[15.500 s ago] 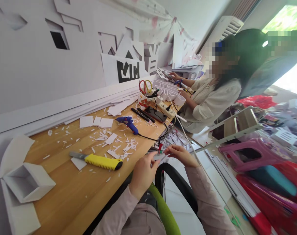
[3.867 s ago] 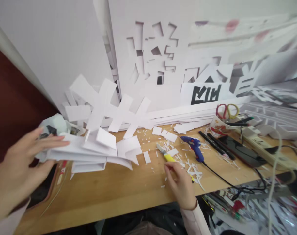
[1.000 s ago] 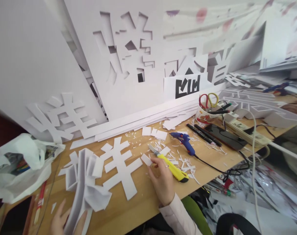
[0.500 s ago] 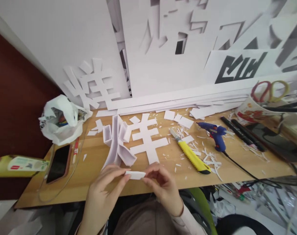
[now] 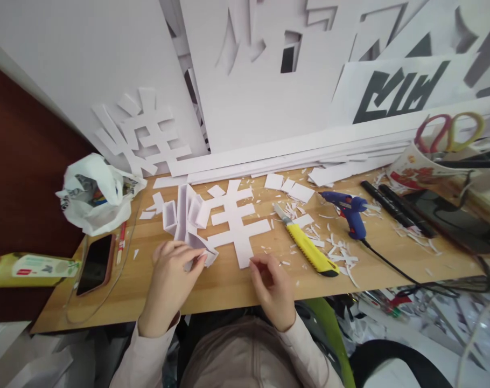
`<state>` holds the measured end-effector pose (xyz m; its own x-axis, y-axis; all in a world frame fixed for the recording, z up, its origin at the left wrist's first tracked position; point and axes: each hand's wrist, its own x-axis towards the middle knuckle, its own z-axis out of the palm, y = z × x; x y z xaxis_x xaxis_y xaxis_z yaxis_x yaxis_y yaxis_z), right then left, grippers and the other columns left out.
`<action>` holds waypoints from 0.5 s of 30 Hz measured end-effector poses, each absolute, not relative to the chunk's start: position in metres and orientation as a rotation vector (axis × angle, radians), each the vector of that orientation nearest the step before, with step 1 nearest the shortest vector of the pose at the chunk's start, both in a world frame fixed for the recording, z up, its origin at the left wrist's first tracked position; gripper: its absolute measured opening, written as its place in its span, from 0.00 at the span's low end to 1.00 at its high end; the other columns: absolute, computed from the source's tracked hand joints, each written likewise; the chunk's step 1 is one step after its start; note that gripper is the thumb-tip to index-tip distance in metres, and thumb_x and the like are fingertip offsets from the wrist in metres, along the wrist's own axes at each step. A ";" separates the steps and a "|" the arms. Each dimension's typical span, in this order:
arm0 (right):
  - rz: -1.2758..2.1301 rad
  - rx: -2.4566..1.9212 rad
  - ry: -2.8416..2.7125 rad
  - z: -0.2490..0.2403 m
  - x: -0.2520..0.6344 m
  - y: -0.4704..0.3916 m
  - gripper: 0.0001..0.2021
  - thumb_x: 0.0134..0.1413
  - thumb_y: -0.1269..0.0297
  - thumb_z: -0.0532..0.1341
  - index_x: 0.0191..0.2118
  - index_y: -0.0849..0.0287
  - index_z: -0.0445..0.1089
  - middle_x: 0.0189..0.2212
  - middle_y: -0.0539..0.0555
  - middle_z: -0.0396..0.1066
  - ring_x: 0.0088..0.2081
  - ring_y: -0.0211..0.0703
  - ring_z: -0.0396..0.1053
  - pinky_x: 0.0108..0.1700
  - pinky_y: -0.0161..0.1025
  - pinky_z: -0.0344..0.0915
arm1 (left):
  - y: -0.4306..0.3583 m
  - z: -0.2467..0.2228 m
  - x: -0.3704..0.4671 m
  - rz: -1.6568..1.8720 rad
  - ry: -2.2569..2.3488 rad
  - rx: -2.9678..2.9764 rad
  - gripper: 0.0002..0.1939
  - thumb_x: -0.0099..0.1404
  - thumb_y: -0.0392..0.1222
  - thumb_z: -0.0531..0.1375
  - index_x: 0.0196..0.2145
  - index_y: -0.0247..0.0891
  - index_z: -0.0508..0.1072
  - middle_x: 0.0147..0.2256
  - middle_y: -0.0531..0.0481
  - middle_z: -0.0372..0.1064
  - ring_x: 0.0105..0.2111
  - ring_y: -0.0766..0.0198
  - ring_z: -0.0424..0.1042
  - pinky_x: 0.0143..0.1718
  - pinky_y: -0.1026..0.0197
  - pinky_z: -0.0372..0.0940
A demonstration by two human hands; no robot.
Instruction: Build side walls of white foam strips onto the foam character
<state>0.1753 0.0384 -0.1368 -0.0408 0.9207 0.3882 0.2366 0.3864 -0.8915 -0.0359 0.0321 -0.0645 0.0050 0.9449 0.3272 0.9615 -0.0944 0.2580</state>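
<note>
My left hand [image 5: 170, 283] is closed in a pinch on a small white strip [image 5: 203, 253], mostly hidden by the fingers. It is at the near end of a white raised character part with upright walls [image 5: 183, 213], covering some of it. To the right lies a flat white cut-out character part [image 5: 239, 229]. My right hand [image 5: 274, 288] is beside its lower end, fingers loosely curled and thumb apart, with nothing visible in them. The index fingertip is close to the cut-out's bottom edge; whether it touches I cannot tell.
A yellow utility knife [image 5: 312, 249] with its blade out and a blue glue gun [image 5: 350, 210] lie to the right, among white scraps [image 5: 342, 253]. A phone [image 5: 95, 264] and a plastic bag [image 5: 97, 194] are at left. White boards [image 5: 253, 118] lean behind; a scissors cup [image 5: 412, 164] stands far right.
My hands have moved apart. The left has carried the white strip to the raised character part; the right has let go of it. The view has shifted slightly.
</note>
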 end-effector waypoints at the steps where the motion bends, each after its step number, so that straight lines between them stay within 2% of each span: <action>1: 0.784 -1.068 -1.541 -0.136 0.176 0.039 0.05 0.63 0.71 0.59 0.42 0.56 0.69 0.33 0.51 0.74 0.33 0.39 0.73 0.38 0.34 0.70 | 0.032 -0.064 -0.035 -0.638 -2.087 -2.196 0.08 0.65 0.40 0.62 0.31 0.42 0.82 0.30 0.49 0.79 0.37 0.50 0.72 0.45 0.44 0.64; 4: 0.820 -1.042 -1.541 -0.134 0.177 0.039 0.05 0.63 0.71 0.58 0.42 0.56 0.69 0.32 0.50 0.74 0.33 0.39 0.73 0.37 0.33 0.69 | 0.032 -0.057 -0.034 -0.658 -2.128 -2.190 0.10 0.65 0.43 0.61 0.29 0.43 0.81 0.30 0.49 0.79 0.38 0.49 0.73 0.45 0.44 0.65; 9: 0.851 -1.032 -1.517 -0.135 0.178 0.037 0.05 0.64 0.71 0.58 0.42 0.56 0.70 0.33 0.51 0.75 0.33 0.39 0.74 0.36 0.33 0.69 | 0.038 -0.009 -0.036 -0.859 -2.331 -2.381 0.11 0.64 0.51 0.61 0.31 0.46 0.81 0.34 0.52 0.80 0.34 0.58 0.77 0.38 0.58 0.70; 12: 0.860 -1.058 -1.490 -0.137 0.177 0.037 0.06 0.65 0.70 0.56 0.44 0.56 0.70 0.34 0.53 0.76 0.33 0.41 0.75 0.34 0.34 0.70 | 0.066 0.020 -0.029 -0.965 -2.328 -2.347 0.15 0.59 0.56 0.64 0.38 0.46 0.82 0.34 0.51 0.80 0.34 0.58 0.78 0.36 0.60 0.71; 15: 0.870 -1.081 -1.476 -0.139 0.176 0.037 0.09 0.67 0.70 0.54 0.47 0.56 0.70 0.36 0.55 0.77 0.35 0.42 0.76 0.37 0.35 0.71 | 0.119 0.029 -0.016 -0.918 -2.359 -2.588 0.15 0.58 0.54 0.63 0.37 0.42 0.82 0.33 0.49 0.80 0.32 0.57 0.78 0.33 0.60 0.72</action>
<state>0.1757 0.0372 -0.1388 -0.0299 0.9453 0.3249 0.1740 0.3250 -0.9295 -0.0162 0.1189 0.0286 0.0773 0.9961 0.0422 0.7626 -0.0864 0.6411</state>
